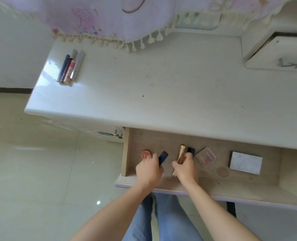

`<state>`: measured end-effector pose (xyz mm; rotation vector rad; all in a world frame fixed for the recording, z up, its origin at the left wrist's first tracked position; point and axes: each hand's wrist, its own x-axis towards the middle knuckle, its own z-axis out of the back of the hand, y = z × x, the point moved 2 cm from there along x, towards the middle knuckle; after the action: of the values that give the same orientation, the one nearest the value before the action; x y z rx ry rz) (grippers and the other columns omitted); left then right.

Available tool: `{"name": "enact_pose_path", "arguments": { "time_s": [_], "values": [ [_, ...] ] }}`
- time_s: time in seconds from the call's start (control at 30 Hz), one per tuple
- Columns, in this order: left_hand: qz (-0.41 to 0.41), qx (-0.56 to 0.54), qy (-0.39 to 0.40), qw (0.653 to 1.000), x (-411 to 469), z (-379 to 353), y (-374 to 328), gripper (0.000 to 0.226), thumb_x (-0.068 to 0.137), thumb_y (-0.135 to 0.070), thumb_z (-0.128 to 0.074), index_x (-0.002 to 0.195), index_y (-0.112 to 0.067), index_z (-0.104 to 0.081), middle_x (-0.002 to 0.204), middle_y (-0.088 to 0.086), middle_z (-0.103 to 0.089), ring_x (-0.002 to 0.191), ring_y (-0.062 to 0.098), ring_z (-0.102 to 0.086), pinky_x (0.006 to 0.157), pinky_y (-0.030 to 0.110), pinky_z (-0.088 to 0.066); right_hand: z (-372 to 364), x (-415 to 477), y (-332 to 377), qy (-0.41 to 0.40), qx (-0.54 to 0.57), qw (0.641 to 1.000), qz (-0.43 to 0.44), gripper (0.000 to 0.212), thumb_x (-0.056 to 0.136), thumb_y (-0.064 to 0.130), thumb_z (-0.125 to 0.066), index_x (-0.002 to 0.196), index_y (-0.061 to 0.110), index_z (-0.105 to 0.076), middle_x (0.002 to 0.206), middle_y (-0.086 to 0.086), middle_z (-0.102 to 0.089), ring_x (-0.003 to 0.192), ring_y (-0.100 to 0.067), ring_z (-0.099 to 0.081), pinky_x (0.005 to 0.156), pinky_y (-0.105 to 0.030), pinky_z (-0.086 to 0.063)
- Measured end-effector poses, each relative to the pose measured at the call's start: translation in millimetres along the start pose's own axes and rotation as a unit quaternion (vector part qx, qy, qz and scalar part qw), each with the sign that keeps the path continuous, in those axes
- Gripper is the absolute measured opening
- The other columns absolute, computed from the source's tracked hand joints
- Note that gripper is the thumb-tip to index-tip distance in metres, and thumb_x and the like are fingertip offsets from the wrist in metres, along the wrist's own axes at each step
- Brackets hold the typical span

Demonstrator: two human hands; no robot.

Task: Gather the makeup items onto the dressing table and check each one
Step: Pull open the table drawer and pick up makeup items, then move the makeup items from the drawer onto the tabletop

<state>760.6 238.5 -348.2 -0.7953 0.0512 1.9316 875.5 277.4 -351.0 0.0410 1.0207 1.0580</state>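
Note:
The white dressing table (161, 87) has its front drawer (248, 178) pulled out. Inside the drawer my left hand (148, 168) is closed around a dark blue tube (163, 157). My right hand (185, 166) is closed around a gold tube (181, 153), with a black tube (191, 150) right beside it. A red round tin (146, 154) lies just left of my left hand. To the right lie a pinkish clear palette (205, 157) and a white square compact (246, 162). Several tubes (72, 66) lie together at the table's far left corner.
A pink fringed cloth (109, 20) hangs over the back of the table. A small upper drawer (276, 54) stands pulled out at the far right. Pale floor tiles (40, 171) spread to the left, and my jeans-clad legs (163, 218) are below the drawer.

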Motion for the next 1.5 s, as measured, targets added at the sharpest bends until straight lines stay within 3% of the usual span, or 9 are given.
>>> {"name": "enact_pose_path", "arguments": {
  "time_s": [0.1, 0.27, 0.43, 0.6, 0.77, 1.0, 1.13, 1.27, 1.5],
  "values": [
    [0.012, -0.035, -0.056, 0.998, -19.9, 29.1, 4.3, 0.023, 0.087, -0.03, -0.048, 0.106, -0.016, -0.051, 0.108, 0.001, -0.061, 0.099, 0.021, -0.055, 0.074, 0.03, -0.046, 26.0, -23.8, 9.8, 0.005, 0.028, 0.999, 0.032, 0.018, 0.087, 0.015, -0.054, 0.101, 0.014, -0.043, 0.083, -0.004, -0.059, 0.059, -0.013, -0.053, 0.047, -0.022, -0.038],
    [0.081, -0.113, -0.152, 0.979, -37.4, 94.7, 16.7, 0.019, 0.087, -0.033, -0.052, 0.092, -0.015, -0.049, 0.095, 0.0, -0.06, 0.086, 0.022, -0.057, 0.062, 0.028, -0.036, 45.6, -47.1, 52.5, 0.061, -0.042, 0.986, 0.152, 0.015, 0.082, 0.02, -0.055, 0.089, 0.022, -0.042, 0.072, 0.001, -0.053, 0.065, -0.022, -0.054, 0.062, -0.036, -0.045],
    [0.125, -0.165, -0.251, 0.946, -39.2, 165.2, 39.5, 0.016, 0.087, -0.028, -0.052, 0.088, -0.013, -0.05, 0.09, 0.001, -0.06, 0.074, 0.022, -0.055, 0.06, 0.028, -0.036, 53.9, -54.6, 135.1, 0.07, -0.055, 0.962, 0.259, 0.018, 0.085, 0.016, -0.053, 0.097, 0.021, -0.04, 0.07, 0.01, -0.049, 0.055, -0.007, -0.048, 0.053, -0.026, -0.035],
    [0.153, -0.17, -0.296, 0.928, -29.9, 222.2, 65.3, 0.014, 0.088, -0.028, -0.051, 0.086, -0.014, -0.047, 0.089, 0.003, -0.062, 0.071, 0.022, -0.055, 0.055, 0.027, -0.034, 49.2, -60.9, 199.3, 0.078, -0.062, 0.946, 0.308, 0.028, 0.085, 0.016, -0.052, 0.112, 0.015, -0.045, 0.072, 0.009, -0.05, 0.058, -0.011, -0.051, 0.058, -0.028, -0.037],
    [0.149, -0.159, -0.281, 0.935, 1.7, 260.7, 89.8, 0.018, 0.086, -0.026, -0.05, 0.085, -0.009, -0.051, 0.084, 0.007, -0.067, 0.071, 0.023, -0.059, 0.052, 0.028, -0.035, 32.0, -51.8, 248.4, 0.091, -0.055, 0.944, 0.311, 0.03, 0.086, 0.014, -0.051, 0.115, 0.014, -0.046, 0.069, 0.007, -0.047, 0.062, -0.013, -0.05, 0.058, -0.028, -0.037],
    [0.142, -0.137, -0.177, 0.964, 58.5, 276.8, 119.3, 0.012, 0.084, -0.026, -0.048, 0.081, -0.014, -0.044, 0.084, 0.005, -0.068, 0.077, 0.025, -0.064, 0.058, 0.028, -0.04, -21.6, -27.9, 290.6, 0.141, -0.052, 0.966, 0.209, 0.031, 0.086, 0.017, -0.053, 0.116, 0.013, -0.047, 0.08, 0.001, -0.051, 0.083, -0.022, -0.056, 0.084, -0.039, -0.05],
    [0.108, -0.084, -0.149, 0.979, 87.3, 279.4, 129.4, 0.013, 0.088, -0.024, -0.047, 0.082, -0.013, -0.044, 0.081, 0.005, -0.055, 0.075, 0.026, -0.056, 0.061, 0.028, -0.04, -47.9, -13.1, 304.9, 0.145, -0.062, 0.974, 0.161, 0.032, 0.086, 0.017, -0.052, 0.117, 0.013, -0.046, 0.091, -0.004, -0.055, 0.087, -0.023, -0.059, 0.083, -0.037, -0.051],
    [0.07, -0.031, -0.143, 0.987, 108.3, 283.2, 134.6, 0.022, 0.09, -0.025, -0.047, 0.098, -0.006, -0.055, 0.097, 0.01, -0.064, 0.087, 0.029, -0.062, 0.066, 0.032, -0.046, -68.7, -4.7, 314.2, 0.133, -0.085, 0.977, 0.143, 0.031, 0.086, 0.017, -0.053, 0.116, 0.012, -0.046, 0.09, -0.003, -0.054, 0.086, -0.023, -0.057, 0.08, -0.035, -0.05],
    [0.025, 0.02, -0.122, 0.992, 138.0, 291.8, 139.3, 0.024, 0.09, -0.024, -0.047, 0.103, -0.005, -0.057, 0.104, 0.011, -0.065, 0.095, 0.03, -0.062, 0.071, 0.032, -0.047, -87.1, 6.5, 338.5, 0.09, -0.11, 0.98, 0.142, 0.033, 0.084, 0.02, -0.054, 0.117, 0.012, -0.048, 0.092, 0.0, -0.053, 0.084, -0.021, -0.054, 0.079, -0.035, -0.051]
  ]
}}
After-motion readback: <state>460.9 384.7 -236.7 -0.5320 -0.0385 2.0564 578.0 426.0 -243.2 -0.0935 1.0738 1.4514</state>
